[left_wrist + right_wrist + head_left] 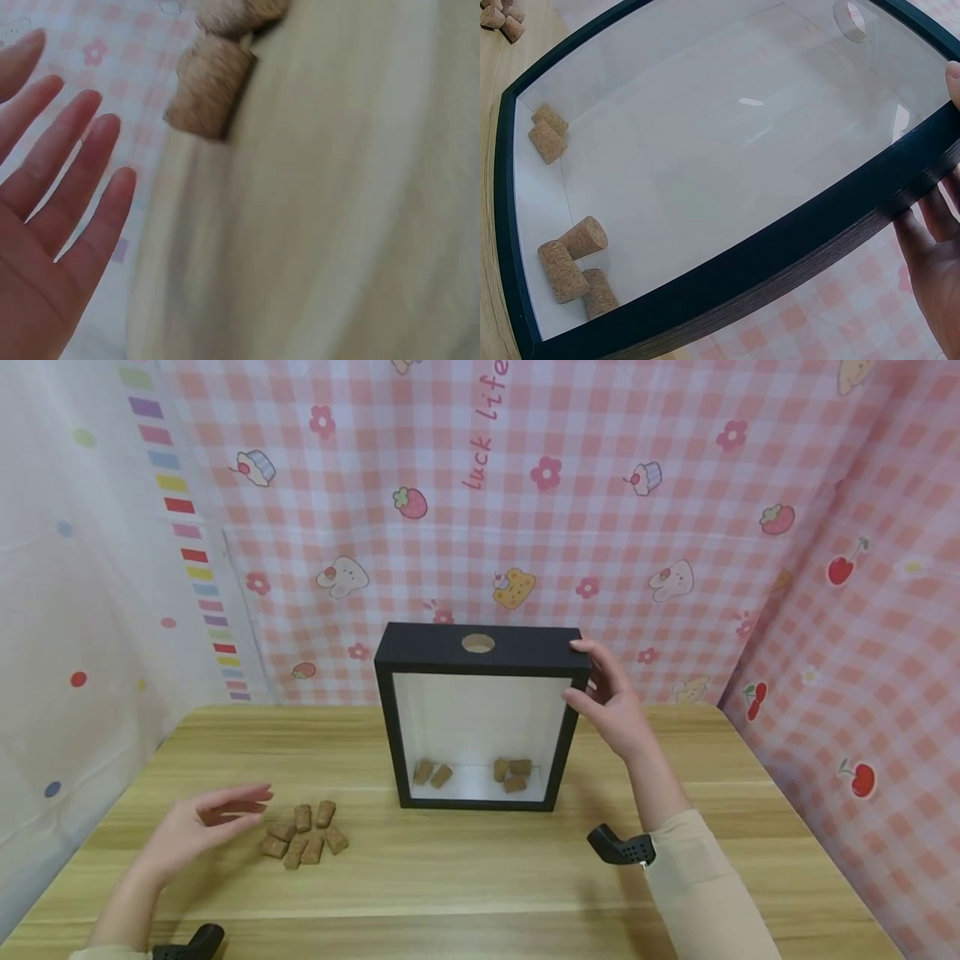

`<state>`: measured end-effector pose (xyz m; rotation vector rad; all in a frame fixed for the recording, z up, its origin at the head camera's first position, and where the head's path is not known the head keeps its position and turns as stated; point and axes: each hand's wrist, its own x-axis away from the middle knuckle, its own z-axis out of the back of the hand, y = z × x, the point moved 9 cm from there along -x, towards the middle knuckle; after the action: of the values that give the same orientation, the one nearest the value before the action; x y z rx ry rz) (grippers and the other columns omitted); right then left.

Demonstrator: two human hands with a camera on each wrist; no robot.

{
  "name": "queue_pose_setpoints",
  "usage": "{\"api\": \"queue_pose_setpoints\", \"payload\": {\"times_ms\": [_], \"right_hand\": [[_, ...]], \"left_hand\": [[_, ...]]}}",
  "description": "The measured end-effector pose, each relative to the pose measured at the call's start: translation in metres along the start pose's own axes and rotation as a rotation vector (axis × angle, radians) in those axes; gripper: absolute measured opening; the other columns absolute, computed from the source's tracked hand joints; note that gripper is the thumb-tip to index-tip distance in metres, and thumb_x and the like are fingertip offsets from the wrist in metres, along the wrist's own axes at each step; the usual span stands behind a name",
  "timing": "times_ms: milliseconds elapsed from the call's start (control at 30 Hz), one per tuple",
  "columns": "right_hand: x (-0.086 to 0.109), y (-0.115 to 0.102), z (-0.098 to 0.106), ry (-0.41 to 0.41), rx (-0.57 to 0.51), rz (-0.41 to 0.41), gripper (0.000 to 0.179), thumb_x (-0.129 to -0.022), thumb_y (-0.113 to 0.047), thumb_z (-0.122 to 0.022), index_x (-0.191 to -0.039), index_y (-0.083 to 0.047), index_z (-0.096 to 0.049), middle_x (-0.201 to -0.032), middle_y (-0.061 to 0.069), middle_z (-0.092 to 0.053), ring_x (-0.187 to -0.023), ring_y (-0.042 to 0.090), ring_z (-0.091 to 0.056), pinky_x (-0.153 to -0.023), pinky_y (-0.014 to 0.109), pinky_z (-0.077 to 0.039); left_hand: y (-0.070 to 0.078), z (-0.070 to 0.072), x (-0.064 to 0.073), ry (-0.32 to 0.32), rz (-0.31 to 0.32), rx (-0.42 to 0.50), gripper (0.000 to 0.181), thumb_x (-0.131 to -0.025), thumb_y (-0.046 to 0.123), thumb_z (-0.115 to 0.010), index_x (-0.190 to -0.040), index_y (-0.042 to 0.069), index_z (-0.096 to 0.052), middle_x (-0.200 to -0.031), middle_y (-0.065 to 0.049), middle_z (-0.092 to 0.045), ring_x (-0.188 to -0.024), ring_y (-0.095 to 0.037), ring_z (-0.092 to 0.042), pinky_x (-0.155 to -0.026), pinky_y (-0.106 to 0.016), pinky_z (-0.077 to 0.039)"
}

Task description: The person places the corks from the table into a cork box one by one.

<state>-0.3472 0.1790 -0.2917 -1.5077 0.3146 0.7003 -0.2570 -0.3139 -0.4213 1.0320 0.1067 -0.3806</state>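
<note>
A black-framed shadow box (pixel 480 802) with a clear front stands upright on the table, a round hole in its top. Inside, cork stoppers (pixel 514 784) lie at the bottom in two groups, two at the left and three at the right. My right hand (pixel 618 714) grips the box's upper right corner, thumb at the front edge and fingers around the side and top. A loose pile of several more corks (pixel 312 847) lies on the table left of the box. Just left of that pile, my left hand (pixel 191 827) hovers with fingers extended, holding nothing; the left wrist view shows its bare palm.
The wooden table (pixel 450 885) ends at the back against a pink checked cloth (pixel 570 527). A white dotted cloth (pixel 75 610) hangs along the left side, and more checked cloth hangs at the right.
</note>
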Motion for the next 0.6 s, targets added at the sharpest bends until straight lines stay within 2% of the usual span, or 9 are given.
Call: {"api": "queue_pose_setpoints", "payload": {"times_ms": [133,233,367,600], "right_hand": [[0.000,0.000,0.001,0.001,0.007,-0.007,0.059,-0.090,0.012,-0.062,-0.137,-0.022,-0.054,-0.140,0.005,-0.048,-0.117,0.020,-0.048,-0.091,0.024,-0.047],[0.000,0.000,0.001,0.002,0.007,-0.009,0.059,-0.090,0.011,-0.062,-0.137,-0.022,-0.054,-0.141,0.006,-0.047,-0.117,0.020,-0.048,-0.091,0.024,-0.047],[0.000,0.001,0.001,0.003,0.011,-0.009,0.059,-0.090,0.011,-0.062,-0.137,-0.022,-0.054,-0.142,0.006,-0.047,-0.117,0.020,-0.048,-0.091,0.024,-0.047],[-0.001,0.001,0.001,-0.002,0.007,-0.004,0.059,-0.090,0.012,-0.062,-0.137,-0.022,-0.054,-0.142,0.006,-0.047,-0.118,0.020,-0.048,-0.091,0.024,-0.047]], "left_hand": [[-0.004,-0.004,0.009,-0.043,-0.052,-0.014,0.040,-0.089,-0.003,-0.070,-0.127,-0.010,-0.060,-0.121,0.004,-0.068,-0.102,-0.008,-0.066,-0.083,-0.017,-0.052],[-0.009,-0.004,0.013,-0.063,-0.037,-0.038,0.040,-0.086,-0.001,-0.074,-0.123,-0.010,-0.062,-0.118,0.002,-0.070,-0.100,-0.006,-0.066,-0.081,-0.019,-0.053],[-0.014,-0.005,0.018,-0.064,-0.031,-0.081,0.042,-0.082,0.001,-0.079,-0.120,-0.008,-0.065,-0.113,-0.002,-0.071,-0.097,-0.005,-0.066,-0.080,-0.019,-0.053],[-0.015,-0.008,0.018,-0.058,-0.085,-0.125,0.043,-0.078,0.002,-0.082,-0.119,-0.002,-0.068,-0.112,-0.001,-0.070,-0.099,-0.002,-0.063,-0.083,-0.014,-0.049]]}}
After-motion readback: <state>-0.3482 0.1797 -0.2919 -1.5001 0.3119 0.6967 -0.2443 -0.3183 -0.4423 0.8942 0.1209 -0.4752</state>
